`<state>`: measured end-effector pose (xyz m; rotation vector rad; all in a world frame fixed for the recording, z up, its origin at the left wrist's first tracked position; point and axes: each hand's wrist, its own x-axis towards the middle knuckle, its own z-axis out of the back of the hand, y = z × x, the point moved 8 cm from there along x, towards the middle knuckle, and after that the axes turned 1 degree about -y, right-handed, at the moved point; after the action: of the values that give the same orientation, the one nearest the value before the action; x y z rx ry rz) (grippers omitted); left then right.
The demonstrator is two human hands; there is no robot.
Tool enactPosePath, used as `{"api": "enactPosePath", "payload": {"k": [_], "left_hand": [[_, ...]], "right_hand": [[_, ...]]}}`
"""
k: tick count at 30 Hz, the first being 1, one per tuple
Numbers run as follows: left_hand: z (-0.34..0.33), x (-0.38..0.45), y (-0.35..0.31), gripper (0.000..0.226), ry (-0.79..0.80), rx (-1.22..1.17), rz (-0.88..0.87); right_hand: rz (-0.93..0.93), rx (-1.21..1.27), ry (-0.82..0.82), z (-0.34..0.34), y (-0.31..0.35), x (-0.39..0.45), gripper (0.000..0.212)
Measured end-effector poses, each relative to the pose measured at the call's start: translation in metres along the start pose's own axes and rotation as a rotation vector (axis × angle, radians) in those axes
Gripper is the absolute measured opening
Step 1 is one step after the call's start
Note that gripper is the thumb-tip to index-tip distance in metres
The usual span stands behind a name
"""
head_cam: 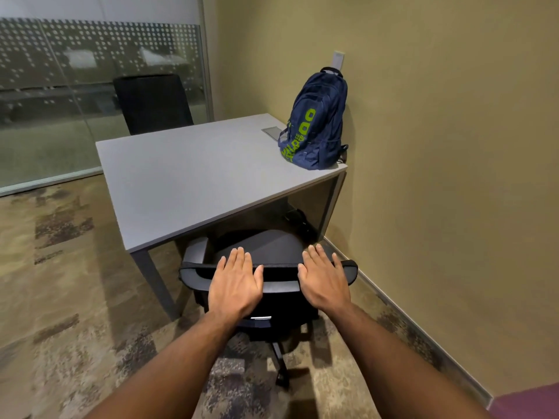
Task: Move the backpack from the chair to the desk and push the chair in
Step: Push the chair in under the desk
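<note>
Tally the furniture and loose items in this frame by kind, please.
Chairs: 2, the near chair under both hands and a far chair across the desk
Desks: 1, the grey desk
Backpacks: 1, the blue backpack on the desk
Total: 4

1. Far left, we see a second black chair (152,102) standing before a glass partition (75,95) with a frosted dot pattern.
2. On the right, we see a tan wall (453,146) with a pale wall plate (338,59) on it.
3. Near us, we see mottled brown carpet (66,297).
</note>
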<state>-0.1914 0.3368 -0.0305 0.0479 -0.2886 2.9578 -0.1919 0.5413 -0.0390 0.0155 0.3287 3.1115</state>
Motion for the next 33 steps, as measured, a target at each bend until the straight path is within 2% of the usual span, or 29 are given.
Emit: {"api": "enactPosePath", "payload": {"k": [13,26,33], "left_hand": [[-0.013,0.099,-0.029,0.072,-0.020,0.007,0.130],[-0.023,0.196,-0.056,0.064,-0.056,0.005,0.271],[-0.027,0.250,-0.065,0.062,-0.069,0.001,0.350]], "right_hand": [[0.158,0.021,-0.001,0.009,-0.042,0.115,0.070],[0.368,0.000,0.086,0.016,-0.073,0.240,0.064],[0.448,-0.022,0.101,0.017,-0.083,0.312,0.069]]}}
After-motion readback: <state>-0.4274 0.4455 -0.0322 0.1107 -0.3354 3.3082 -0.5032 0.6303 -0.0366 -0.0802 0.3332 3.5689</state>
